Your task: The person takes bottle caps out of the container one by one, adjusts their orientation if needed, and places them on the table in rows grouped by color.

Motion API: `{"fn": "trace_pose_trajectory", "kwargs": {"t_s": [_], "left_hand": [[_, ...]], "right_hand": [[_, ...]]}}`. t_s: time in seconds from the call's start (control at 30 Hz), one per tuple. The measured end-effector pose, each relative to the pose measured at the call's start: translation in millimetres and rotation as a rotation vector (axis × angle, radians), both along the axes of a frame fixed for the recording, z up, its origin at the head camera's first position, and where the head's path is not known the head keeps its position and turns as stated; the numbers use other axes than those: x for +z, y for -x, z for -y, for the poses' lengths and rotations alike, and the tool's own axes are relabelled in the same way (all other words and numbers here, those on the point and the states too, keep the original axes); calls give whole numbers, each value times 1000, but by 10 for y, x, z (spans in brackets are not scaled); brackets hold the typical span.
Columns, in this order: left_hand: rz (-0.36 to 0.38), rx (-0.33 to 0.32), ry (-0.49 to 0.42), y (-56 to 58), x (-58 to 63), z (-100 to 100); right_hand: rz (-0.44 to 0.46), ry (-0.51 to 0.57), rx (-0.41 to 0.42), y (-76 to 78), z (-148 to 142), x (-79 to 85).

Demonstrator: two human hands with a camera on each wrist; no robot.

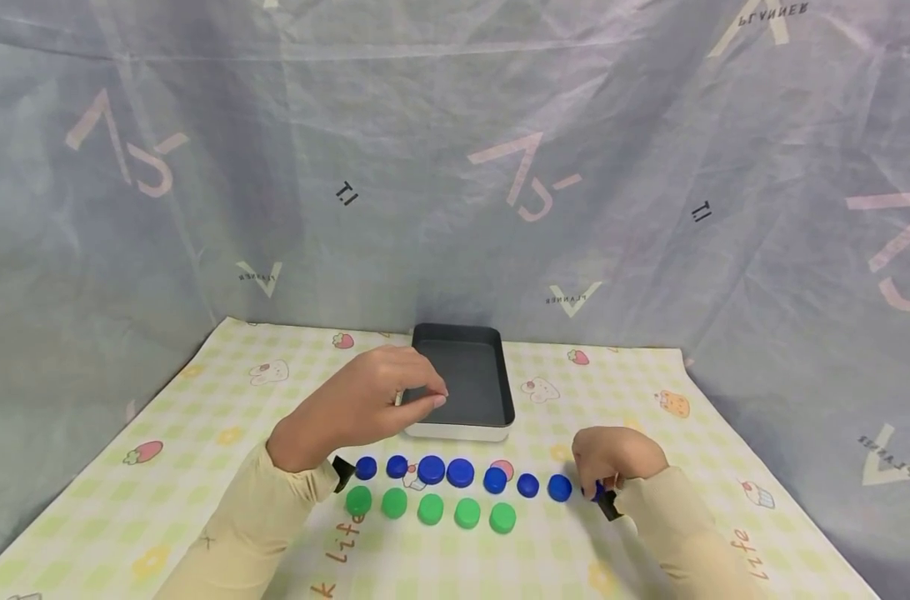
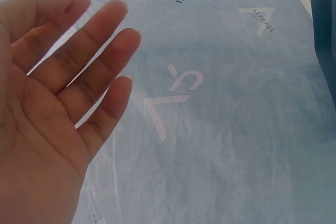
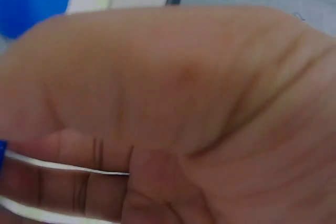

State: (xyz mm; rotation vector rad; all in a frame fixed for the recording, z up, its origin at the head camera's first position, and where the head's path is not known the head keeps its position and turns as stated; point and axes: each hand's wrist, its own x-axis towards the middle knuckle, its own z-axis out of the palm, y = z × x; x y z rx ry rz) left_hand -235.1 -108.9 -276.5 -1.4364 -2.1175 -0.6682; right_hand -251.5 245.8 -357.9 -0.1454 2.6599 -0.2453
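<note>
A row of blue bottle caps lies across the checked tablecloth, with a shorter row of green bottle caps on the near side of it. At the right end of the blue row, my right hand pinches a blue bottle cap, mostly hidden by the fingers. The right wrist view shows only a sliver of blue at the fingertips. My left hand hovers over the near left part of a dark rectangular tray, holding nothing. Its fingers are loosely extended, thumb tip near the index finger.
The tray stands behind the cap rows, its front wall white. A grey printed cloth hangs behind the table and along both sides. The tablecloth carries strawberry, flower and cupcake prints. Black wrist straps show at the cuffs.
</note>
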Motion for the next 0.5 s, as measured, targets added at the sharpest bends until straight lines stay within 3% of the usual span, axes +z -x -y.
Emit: {"fn": "trace_pose_trajectory", "kwargs": {"t_s": [0.3, 0.5], "left_hand": [[24, 50, 38, -1, 21, 24], [27, 77, 54, 32, 3, 54]], "right_hand": [[31, -54, -4, 45, -10, -54], [24, -44, -3, 10, -27, 30]]}}
